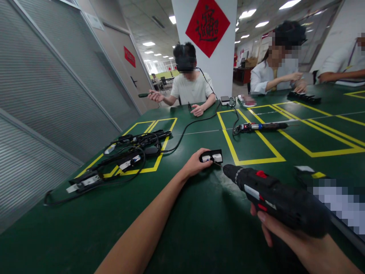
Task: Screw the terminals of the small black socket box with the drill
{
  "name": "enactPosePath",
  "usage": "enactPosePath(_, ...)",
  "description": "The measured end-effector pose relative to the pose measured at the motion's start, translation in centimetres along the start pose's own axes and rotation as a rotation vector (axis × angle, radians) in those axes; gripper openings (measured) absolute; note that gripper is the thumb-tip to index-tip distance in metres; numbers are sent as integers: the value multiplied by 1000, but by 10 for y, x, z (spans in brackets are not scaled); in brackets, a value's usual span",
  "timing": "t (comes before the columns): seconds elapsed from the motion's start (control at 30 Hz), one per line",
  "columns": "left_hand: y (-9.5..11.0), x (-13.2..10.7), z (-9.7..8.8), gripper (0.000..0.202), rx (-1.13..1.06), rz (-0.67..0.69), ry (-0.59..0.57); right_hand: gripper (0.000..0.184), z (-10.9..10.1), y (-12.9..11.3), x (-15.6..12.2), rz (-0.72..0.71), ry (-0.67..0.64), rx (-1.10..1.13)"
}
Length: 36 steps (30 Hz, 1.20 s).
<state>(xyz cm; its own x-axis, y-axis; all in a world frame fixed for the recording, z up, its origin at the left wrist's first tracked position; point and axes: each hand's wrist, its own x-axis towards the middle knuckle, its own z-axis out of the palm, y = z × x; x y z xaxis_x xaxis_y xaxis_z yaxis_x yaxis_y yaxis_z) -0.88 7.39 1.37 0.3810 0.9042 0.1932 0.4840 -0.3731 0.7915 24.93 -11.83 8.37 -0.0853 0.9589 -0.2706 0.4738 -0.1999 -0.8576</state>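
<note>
My right hand [281, 228] is wrapped round the grip of a black power drill [270, 198] with red switches. Its thin bit points left and reaches to a small black block with white parts [212, 156] on the green table. My left hand [197, 163] grips that block from its left side, fingers over the top and thumb at the near face. Whether the bit tip touches the block I cannot tell. Pale dust or scuffing [229, 182] marks the tabletop just below the drill's chuck.
Several black parts with cables [128, 158] lie at left inside yellow tape outlines [155, 167]. A slim electric screwdriver-like tool [262, 126] rests at right. Across the green table [196, 133] a person [191, 85] holds a screwdriver [145, 95]; another person [273, 76] handles black parts [304, 97].
</note>
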Motion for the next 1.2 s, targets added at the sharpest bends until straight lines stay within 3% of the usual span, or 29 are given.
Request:
enactPosePath(0.23,-2,-1,0,45,17,10,20,37,-1,0,1,-144,4,49)
enactPosePath(0.4,0,-3,-1,47,-17,27,-5,28,0,-5,2,-110,-2,89)
enactPosePath(0.6,1,-3,-2,45,-20,20,0,26,2,-17,-1,-64,85,105)
enactPosePath(0.8,2,-3,-1,43,-1,32,7,21,3,-20,-2,-122,139,121)
enactPosePath(1.2,2,-4,1,43,-7,10,5,20,2,-23,0,-118,111,122)
